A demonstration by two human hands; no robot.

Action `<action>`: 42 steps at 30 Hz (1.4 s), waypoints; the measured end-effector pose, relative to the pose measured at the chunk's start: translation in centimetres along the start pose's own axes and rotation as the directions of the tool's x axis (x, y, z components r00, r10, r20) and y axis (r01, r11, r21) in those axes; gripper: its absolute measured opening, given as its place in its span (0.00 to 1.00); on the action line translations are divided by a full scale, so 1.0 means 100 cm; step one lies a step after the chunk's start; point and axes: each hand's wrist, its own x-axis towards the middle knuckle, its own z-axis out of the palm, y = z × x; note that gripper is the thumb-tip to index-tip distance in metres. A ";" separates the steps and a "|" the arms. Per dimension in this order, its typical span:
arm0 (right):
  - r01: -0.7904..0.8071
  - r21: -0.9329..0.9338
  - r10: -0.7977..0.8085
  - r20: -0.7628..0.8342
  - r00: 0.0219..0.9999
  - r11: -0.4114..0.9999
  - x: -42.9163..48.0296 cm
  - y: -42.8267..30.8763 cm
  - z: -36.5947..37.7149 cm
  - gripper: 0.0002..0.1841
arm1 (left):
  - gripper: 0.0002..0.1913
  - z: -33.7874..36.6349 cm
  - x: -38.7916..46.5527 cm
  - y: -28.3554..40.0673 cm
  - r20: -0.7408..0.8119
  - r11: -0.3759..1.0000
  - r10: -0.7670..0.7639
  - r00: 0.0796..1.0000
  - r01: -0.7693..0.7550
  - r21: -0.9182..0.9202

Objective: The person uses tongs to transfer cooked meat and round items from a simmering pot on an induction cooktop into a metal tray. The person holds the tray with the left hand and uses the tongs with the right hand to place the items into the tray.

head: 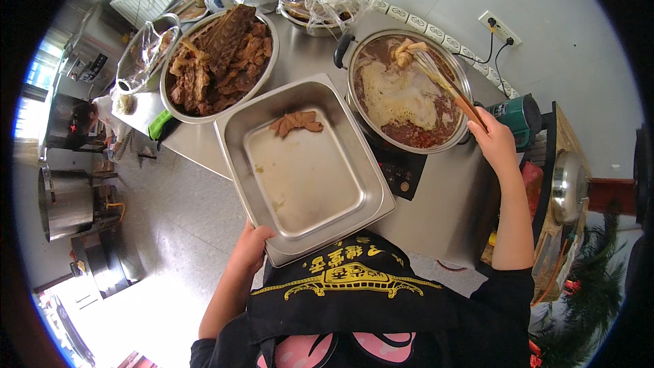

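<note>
My left hand [255, 245] grips the near left corner of a deep square stainless steel pan [378, 204], thumb over the rim. Folded slices of brown meat [297, 123] lie at the far end of its floor. In my right hand [493, 135] are the wooden handles of metal tongs [443, 82], reaching over a round steel pot [444, 151] of foamy reddish-brown broth. A pale, lumpy piece of food [407, 52] is at the tips of the tongs, above or at the broth's surface; which one I cannot tell.
Left of the pot, a large steel bowl [164, 94] is heaped with cooked meat on bones. Plastic-covered bowls [319, 28] stand along the wall. An induction cooker [401, 179] is under the pot, a green container [516, 120] to its right. A person [115, 122] is at the far left.
</note>
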 end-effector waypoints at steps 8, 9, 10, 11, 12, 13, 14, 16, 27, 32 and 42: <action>-0.084 0.069 0.082 0.026 0.996 0.994 -0.022 0.006 -0.006 0.25 | 0.39 0.000 0.008 0.002 0.050 0.999 0.023 0.998 -0.024 0.022; -0.087 0.059 0.085 0.028 0.996 0.994 -0.024 0.006 -0.007 0.25 | 0.39 0.000 0.008 0.002 0.058 0.999 0.024 0.998 -0.026 0.027; -0.133 0.039 0.132 0.043 0.990 0.990 -0.026 0.007 -0.007 0.25 | 0.39 0.000 0.009 0.003 0.066 0.999 0.025 0.998 -0.027 0.033; -0.090 0.035 0.089 0.029 0.996 0.995 -0.028 0.008 -0.008 0.25 | 0.39 0.000 0.009 0.003 0.073 0.999 0.027 0.997 -0.030 0.038; -0.091 0.021 0.090 0.029 0.996 0.996 -0.030 0.008 -0.009 0.25 | 0.39 0.001 0.009 0.004 0.075 0.999 0.030 0.997 -0.033 0.043; -0.077 0.025 0.076 0.024 0.997 0.997 -0.031 0.009 -0.008 0.25 | 0.38 0.001 0.009 0.005 0.076 0.998 0.033 0.997 -0.037 0.049; -0.071 -0.009 0.071 0.011 0.997 0.997 -0.032 0.009 -0.007 0.25 | 0.38 0.002 0.009 0.006 0.076 0.998 0.036 0.996 -0.041 0.055; -0.060 -0.047 0.059 -0.018 0.998 0.997 -0.033 0.007 -0.006 0.25 | 0.38 0.004 0.009 0.007 0.080 0.997 0.052 0.995 -0.056 0.053; 0.167 -0.114 -0.173 -0.048 0.984 0.979 -0.059 -0.056 -0.036 0.21 | 0.35 0.019 0.007 0.015 0.047 0.993 0.088 0.995 -0.091 0.080; 0.341 -0.150 -0.328 0.102 0.939 0.928 -0.071 -0.092 -0.009 0.23 | 0.38 0.017 0.011 0.015 0.098 0.993 0.084 0.992 -0.092 0.074; 0.583 -0.334 -0.484 0.338 0.808 0.740 -0.073 -0.141 0.053 0.20 | 0.37 0.010 0.011 0.009 0.061 1.000 0.024 0.998 -0.025 0.013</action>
